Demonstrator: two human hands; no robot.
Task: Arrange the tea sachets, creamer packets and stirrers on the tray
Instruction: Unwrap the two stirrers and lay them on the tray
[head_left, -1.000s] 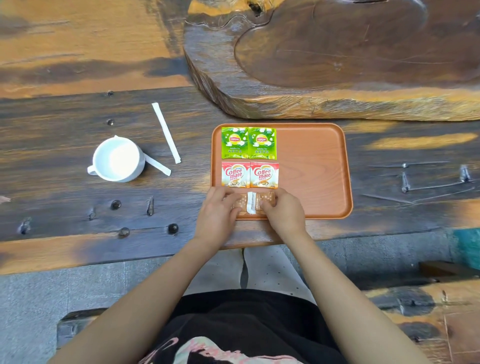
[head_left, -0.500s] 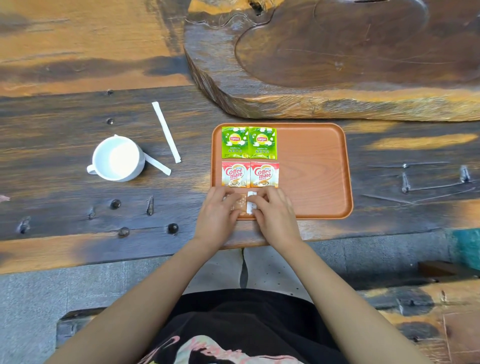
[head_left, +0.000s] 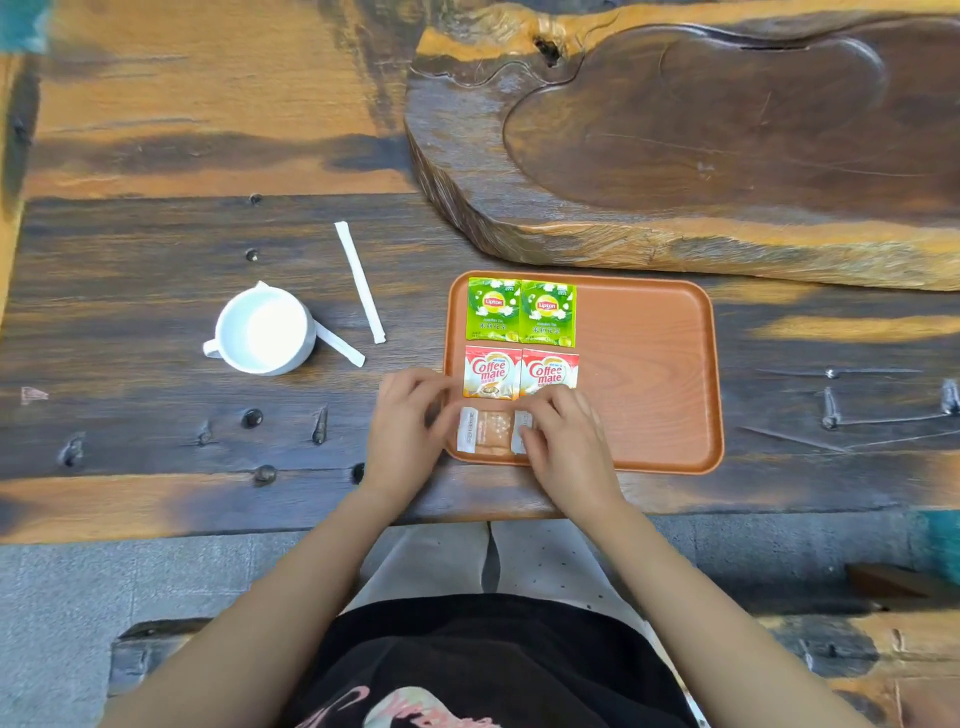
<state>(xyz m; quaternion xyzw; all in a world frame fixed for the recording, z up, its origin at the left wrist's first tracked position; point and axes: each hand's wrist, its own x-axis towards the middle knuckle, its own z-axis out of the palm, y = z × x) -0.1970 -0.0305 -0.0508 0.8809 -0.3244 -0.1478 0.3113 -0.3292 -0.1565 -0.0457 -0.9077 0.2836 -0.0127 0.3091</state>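
An orange tray (head_left: 649, 364) lies near the table's front edge. Two green Lipton tea sachets (head_left: 521, 310) sit side by side in its far left corner. Below them lie two red-and-white Coffee mate creamer packets (head_left: 521, 372). In the near left corner a clear packet with brown contents (head_left: 491, 430) lies flat. My left hand (head_left: 410, 421) touches its left end at the tray's rim. My right hand (head_left: 563, 434) covers its right end, fingers curled on it. Two white wrapped stirrers lie left of the tray: a long one (head_left: 359, 281) and one (head_left: 340, 344) beside the cup.
A white cup (head_left: 262, 332) stands on the dark wooden table, left of the tray. A thick carved wooden slab (head_left: 701, 145) rises just behind the tray. Metal studs and nails dot the tabletop. My lap is below the table edge.
My hands have spread apart on the clear packet, uncovering its middle; the left hand has shifted left to the tray's rim. The camera view has moved slightly.
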